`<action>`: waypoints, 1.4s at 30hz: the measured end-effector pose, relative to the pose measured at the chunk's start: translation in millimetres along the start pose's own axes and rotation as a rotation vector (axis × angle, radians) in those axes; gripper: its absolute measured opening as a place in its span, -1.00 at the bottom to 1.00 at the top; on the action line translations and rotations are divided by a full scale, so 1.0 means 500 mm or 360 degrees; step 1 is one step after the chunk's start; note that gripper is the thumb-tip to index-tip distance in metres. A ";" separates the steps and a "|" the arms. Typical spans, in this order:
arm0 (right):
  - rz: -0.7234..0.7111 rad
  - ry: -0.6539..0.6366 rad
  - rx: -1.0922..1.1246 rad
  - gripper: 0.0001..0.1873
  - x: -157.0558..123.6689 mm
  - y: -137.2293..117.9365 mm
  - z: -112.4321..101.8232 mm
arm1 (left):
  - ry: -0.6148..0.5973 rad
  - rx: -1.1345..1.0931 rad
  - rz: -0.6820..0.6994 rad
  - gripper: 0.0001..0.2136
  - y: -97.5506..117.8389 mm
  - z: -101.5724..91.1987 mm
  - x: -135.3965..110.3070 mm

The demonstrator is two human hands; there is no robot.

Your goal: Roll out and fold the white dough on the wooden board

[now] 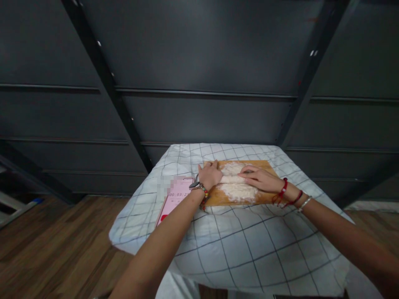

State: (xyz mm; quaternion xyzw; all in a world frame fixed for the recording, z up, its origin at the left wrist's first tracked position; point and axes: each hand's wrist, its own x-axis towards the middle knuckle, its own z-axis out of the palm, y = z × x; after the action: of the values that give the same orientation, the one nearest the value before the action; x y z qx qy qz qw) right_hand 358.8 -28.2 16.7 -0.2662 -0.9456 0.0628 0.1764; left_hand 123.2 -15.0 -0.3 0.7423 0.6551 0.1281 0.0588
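A wooden board (266, 165) dusted with flour lies on a table under a white checked cloth (249, 245). A long roll of pale dough (232, 179) stretches across the board. My left hand (210, 174) lies flat on the roll's left end, fingers stretched forward. My right hand (260, 178) rests flat on the roll's right part, fingers pointing left. Loose flour (238, 192) is spread on the board in front of the roll. Both wrists wear bead and cord bracelets.
A pink phone (174, 198) showing a running timer lies on the cloth left of the board. Dark wall panels with slanted black beams stand behind the table. Wooden floor shows to the left and right.
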 end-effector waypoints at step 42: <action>-0.0117 0.0126 -0.0316 -0.61 -0.031 0.000 0.019 | -0.0011 0.0026 0.0034 -0.56 0.004 -0.007 -0.007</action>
State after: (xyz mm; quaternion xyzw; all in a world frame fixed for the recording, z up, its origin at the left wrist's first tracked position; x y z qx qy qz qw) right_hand 367.6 -36.4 3.0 -0.2496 -0.9486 -0.0481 0.1885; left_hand 124.0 -18.9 3.2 0.7500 0.6480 0.1208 0.0536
